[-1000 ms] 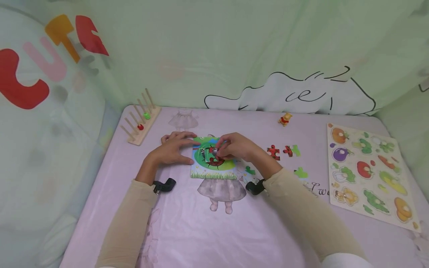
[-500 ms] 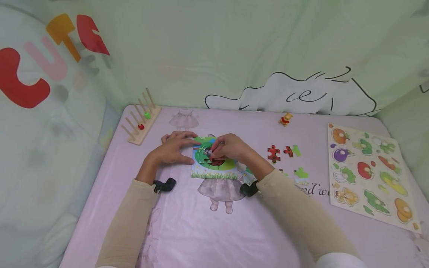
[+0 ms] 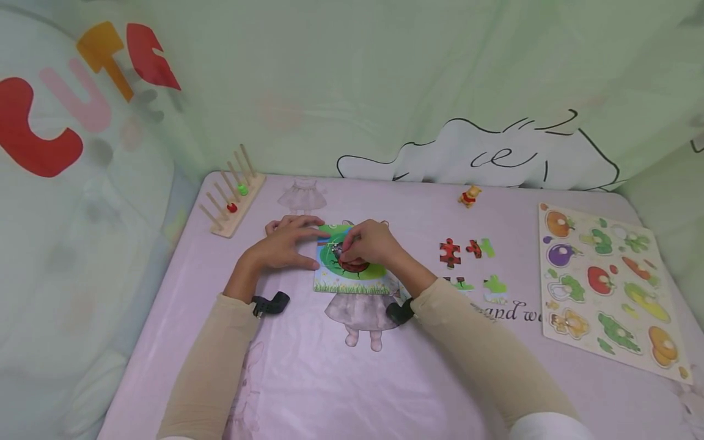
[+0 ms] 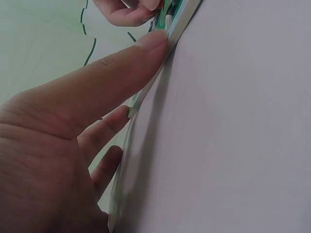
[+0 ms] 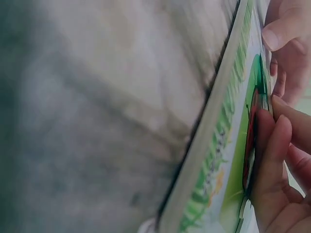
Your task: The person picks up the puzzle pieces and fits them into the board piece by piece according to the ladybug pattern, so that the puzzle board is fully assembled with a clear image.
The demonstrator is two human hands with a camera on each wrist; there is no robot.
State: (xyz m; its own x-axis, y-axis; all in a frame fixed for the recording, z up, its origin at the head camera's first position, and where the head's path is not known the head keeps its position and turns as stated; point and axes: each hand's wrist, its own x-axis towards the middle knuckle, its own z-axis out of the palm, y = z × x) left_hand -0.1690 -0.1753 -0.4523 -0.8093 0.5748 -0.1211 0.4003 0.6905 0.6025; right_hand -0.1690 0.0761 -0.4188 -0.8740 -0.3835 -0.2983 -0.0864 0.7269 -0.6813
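Note:
A square ladybug puzzle board (image 3: 349,288) lies on the table in the head view, with a green oval and a grass strip along its near edge. My left hand (image 3: 283,247) rests at its left side, thumb and fingers fairly straight against the edge. In the left wrist view the thumb (image 4: 116,73) touches that edge. My right hand (image 3: 371,244) is over the board, pinching a small puzzle piece (image 3: 338,249) low against the ladybug picture. The fingers hide most of that piece. In the right wrist view its fingertips (image 5: 282,126) meet the board's surface.
Several loose puzzle pieces lie right of the board, among them a red one (image 3: 450,252) and a green one (image 3: 495,286). A vegetable board (image 3: 594,321) is farther right. A bear figurine (image 3: 469,196) and a wooden peg rack (image 3: 225,227) stand toward the back.
My right hand has shifted slightly left and lower over the board with the puzzle piece, uncovering loose pieces beside its wrist. The left hand and the board have stayed put.

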